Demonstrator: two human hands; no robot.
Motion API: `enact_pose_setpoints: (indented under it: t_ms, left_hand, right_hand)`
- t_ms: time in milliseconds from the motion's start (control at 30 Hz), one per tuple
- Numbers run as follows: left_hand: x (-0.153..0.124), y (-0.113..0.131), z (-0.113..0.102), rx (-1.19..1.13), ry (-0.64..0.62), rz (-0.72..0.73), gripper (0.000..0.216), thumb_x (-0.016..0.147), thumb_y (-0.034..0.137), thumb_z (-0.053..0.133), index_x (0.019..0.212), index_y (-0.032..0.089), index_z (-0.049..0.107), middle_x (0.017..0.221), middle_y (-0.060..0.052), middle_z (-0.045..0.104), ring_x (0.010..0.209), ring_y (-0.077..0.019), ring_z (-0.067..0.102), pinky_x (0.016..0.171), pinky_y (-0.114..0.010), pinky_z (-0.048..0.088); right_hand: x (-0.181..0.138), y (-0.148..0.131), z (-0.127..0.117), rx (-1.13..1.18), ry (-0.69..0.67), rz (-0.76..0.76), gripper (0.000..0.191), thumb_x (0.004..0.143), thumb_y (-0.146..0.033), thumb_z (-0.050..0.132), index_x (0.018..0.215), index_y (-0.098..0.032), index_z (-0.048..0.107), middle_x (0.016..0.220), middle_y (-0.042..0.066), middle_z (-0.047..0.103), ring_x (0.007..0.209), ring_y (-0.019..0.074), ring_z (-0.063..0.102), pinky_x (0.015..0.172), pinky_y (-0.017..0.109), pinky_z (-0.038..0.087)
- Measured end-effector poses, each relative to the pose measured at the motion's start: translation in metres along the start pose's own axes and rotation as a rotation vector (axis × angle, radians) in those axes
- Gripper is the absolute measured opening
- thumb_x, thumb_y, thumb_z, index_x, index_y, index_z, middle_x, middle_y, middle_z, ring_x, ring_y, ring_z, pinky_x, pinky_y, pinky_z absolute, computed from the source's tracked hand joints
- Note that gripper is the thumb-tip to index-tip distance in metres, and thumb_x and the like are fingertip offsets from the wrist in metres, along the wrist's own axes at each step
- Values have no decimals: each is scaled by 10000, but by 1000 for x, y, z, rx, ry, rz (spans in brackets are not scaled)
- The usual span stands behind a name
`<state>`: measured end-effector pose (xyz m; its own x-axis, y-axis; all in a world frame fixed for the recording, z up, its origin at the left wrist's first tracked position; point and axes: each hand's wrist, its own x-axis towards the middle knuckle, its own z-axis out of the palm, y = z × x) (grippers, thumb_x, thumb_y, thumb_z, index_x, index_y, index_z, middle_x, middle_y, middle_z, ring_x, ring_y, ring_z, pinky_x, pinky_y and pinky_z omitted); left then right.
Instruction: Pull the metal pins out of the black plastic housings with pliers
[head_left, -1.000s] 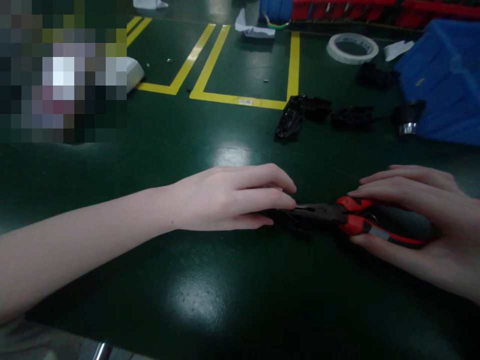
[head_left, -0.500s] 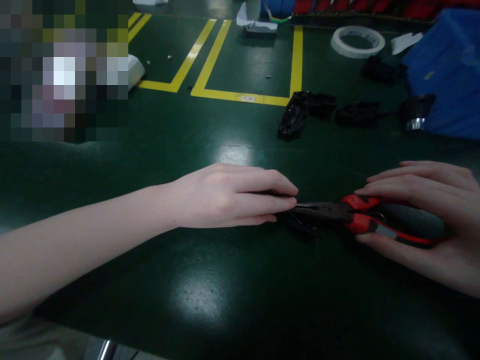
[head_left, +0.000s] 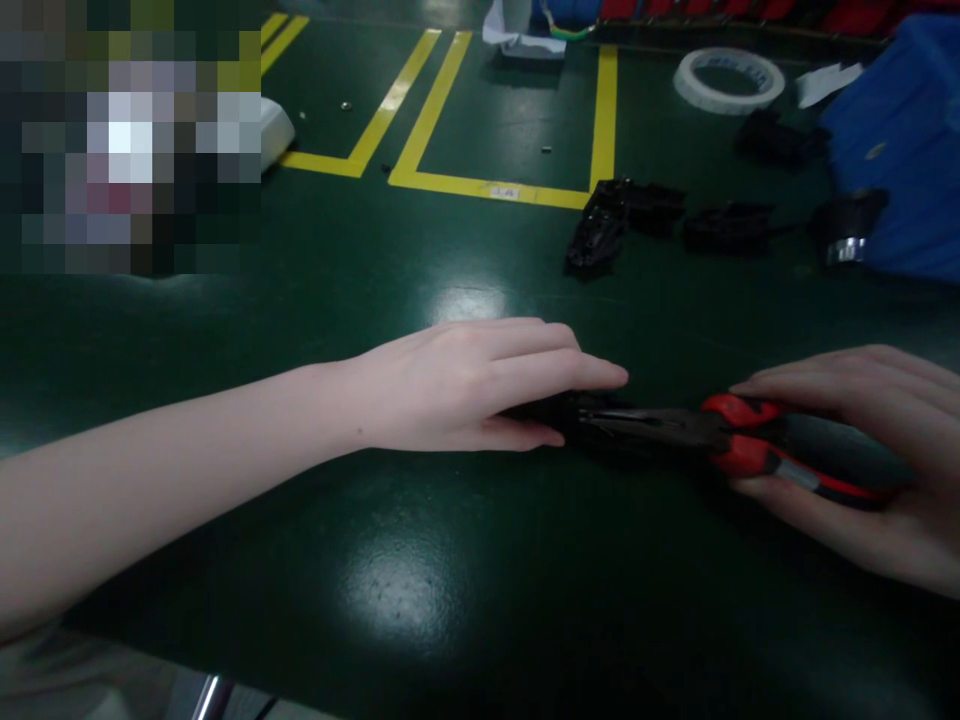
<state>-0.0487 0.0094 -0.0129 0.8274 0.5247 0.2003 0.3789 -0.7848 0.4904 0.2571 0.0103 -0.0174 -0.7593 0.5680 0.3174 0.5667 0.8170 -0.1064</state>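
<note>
On green table (head_left: 285, 600), left hand (head_left: 465, 385) clasps black part (head_left: 566, 415) (fingers cover much of it); right hand (head_left: 911, 490), apart, grips pliers (head_left: 739, 450), tips at part. Beyond: black pieces (head_left: 596, 235), tape roll (head_left: 686, 90), blue bin (head_left: 900, 180), yellow lines (head_left: 442, 181).

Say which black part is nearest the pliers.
The black part partly under the left hand, at the tips of the pliers; other black parts lie farther back.
</note>
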Motion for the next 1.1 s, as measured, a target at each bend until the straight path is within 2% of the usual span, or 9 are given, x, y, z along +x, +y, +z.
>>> enact_pose_setpoints:
  t_ms: [167, 467, 633, 800, 1100]
  left_hand:
    - [1, 0, 0, -31, 14, -6, 374, 905, 264, 535, 1271, 192, 501, 1146, -69, 593, 1029, -173, 594, 857, -249, 493]
    - [-1, -3, 2, 26, 13, 63, 290, 916, 225, 513, 1202, 197, 552, 1119, -89, 596, 968, -188, 600, 806, -270, 514]
    - [1, -1, 2, -25, 18, 24, 308, 901, 259, 541, 1204, 202, 551, 1144, -86, 580, 1001, -206, 598, 827, -287, 523]
    - [5, 1, 1, -76, 11, -89, 350, 869, 305, 581, 1209, 226, 550, 1191, -68, 564, 1062, -225, 583, 861, -316, 525]
    - [5, -1, 3, -96, 20, -54, 326, 878, 340, 550, 1180, 219, 547, 1164, -43, 578, 1001, -193, 606, 775, -248, 520]
  right_hand:
    - [1, -1, 1, 4, -4, -67, 364, 831, -436, 543, 1089, -184, 500, 902, 84, 603, 779, 210, 584, 630, 340, 462]
    - [-4, 2, 0, -11, -33, -35, 369, 807, -445, 573, 1047, -170, 523, 899, 86, 593, 784, 208, 569, 638, 343, 446]
    - [-7, 4, 0, 2, -56, 9, 371, 803, -438, 570, 1065, -180, 521, 935, 85, 586, 799, 211, 575, 647, 347, 454]
    - [-4, 3, 2, 18, -36, -40, 388, 812, -398, 556, 1127, -183, 487, 979, 109, 578, 848, 244, 578, 667, 371, 467]
    - [-4, 9, 4, -34, -48, -84, 382, 801, -400, 566, 1101, -172, 500, 960, 116, 583, 829, 265, 561, 683, 408, 434]
